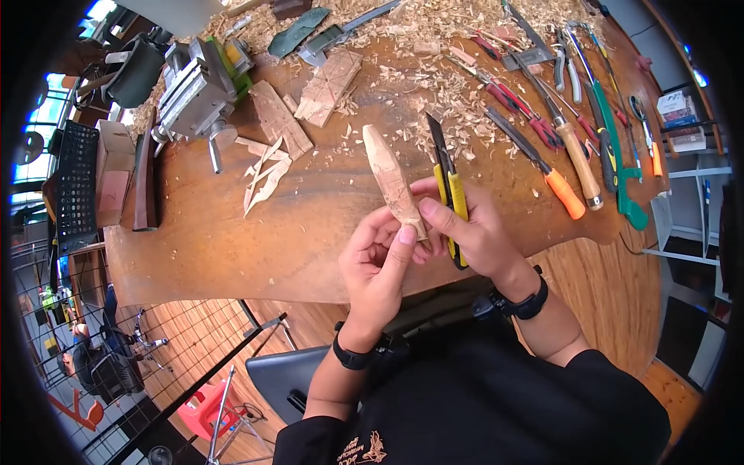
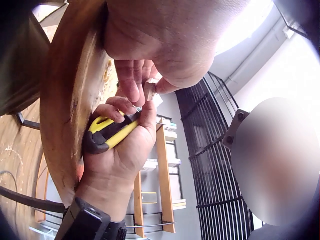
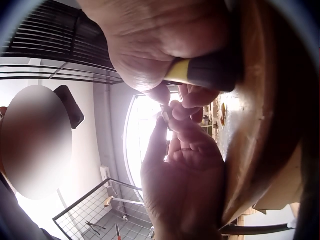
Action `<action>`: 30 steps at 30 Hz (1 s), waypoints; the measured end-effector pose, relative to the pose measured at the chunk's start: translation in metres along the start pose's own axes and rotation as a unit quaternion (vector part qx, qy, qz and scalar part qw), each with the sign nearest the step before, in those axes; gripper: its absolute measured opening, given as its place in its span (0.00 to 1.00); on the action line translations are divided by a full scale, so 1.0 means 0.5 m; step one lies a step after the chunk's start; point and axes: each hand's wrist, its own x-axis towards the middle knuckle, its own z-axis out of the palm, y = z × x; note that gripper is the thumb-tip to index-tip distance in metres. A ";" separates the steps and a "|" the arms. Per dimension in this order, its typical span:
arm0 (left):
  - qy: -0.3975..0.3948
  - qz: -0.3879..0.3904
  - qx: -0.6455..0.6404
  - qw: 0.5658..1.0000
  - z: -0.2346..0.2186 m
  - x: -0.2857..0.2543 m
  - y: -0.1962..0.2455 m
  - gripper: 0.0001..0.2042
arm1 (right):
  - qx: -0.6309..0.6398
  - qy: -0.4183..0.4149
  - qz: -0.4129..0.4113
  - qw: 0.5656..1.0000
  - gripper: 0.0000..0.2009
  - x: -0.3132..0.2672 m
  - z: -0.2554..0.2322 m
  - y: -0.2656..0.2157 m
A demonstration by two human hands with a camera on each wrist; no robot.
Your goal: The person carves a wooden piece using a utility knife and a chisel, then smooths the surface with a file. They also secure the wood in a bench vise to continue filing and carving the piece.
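Observation:
A carved piece of light wood (image 1: 385, 172), narrowed at its far end, points up and away over the near side of the table. My left hand (image 1: 374, 260) pinches its lower end between thumb and fingers. In my right hand (image 1: 479, 232) is a yellow and black snap-off utility knife (image 1: 458, 200), its dark blade pointing away from me. The right thumb and fingertips come close against the wood's lower part. From the left wrist view, the right fingers curl around the knife handle (image 2: 112, 134); the wood (image 2: 149, 90) is mostly hidden behind the fingers.
On the wooden table (image 1: 209, 256), a metal vise (image 1: 198, 93) stands at the left. Split wood pieces (image 1: 283, 128) and shavings (image 1: 418, 77) lie across the middle and back. Files, pliers and an orange-handled tool (image 1: 564, 194) lie at the right.

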 end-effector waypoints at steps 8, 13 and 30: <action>-0.009 -0.006 0.007 1.000 0.001 -0.003 0.000 0.16 | 0.039 0.004 -0.007 0.999 0.14 -0.002 -0.004 0.003; 0.001 -0.013 0.022 1.000 0.004 -0.006 0.000 0.15 | 0.072 -0.043 0.011 0.996 0.17 0.005 -0.005 -0.012; -0.045 -0.024 0.109 0.993 0.021 -0.010 0.006 0.19 | 0.162 -0.024 0.017 0.986 0.18 0.007 -0.004 -0.001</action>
